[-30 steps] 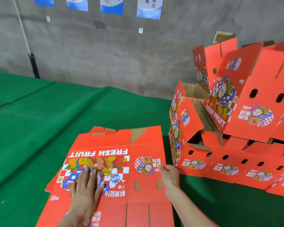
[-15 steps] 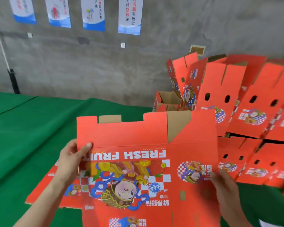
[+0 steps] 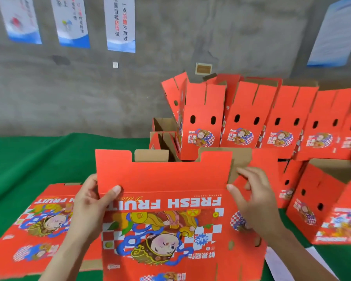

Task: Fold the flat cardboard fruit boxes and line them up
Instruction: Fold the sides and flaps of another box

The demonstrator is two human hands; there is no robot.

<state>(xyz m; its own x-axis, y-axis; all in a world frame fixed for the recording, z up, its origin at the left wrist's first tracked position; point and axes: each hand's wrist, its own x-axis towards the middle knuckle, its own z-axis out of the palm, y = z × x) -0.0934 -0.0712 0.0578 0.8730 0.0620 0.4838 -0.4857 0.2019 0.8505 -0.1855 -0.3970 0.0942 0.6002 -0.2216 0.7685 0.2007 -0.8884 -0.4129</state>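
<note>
Flat box [image 3: 164, 220] held up above the worktop [image 3: 28, 159]
The left hand [image 3: 89, 207] and right hand [image 3: 255, 201] have fingers clamped on its side edges; more flats [image 3: 39, 230] lie beneath at left, folded boxes [image 3: 241, 122] stand stacked behind, before a wall [image 3: 69, 94] hung with posters [image 3: 121, 23].

You see two hands, left hand [image 3: 89, 207] and right hand [image 3: 255, 199], and two flat boxes [image 3: 162, 179]. The upper row shows five folded boxes [image 3: 203, 118], and four posters [image 3: 121, 23] hang behind
</note>
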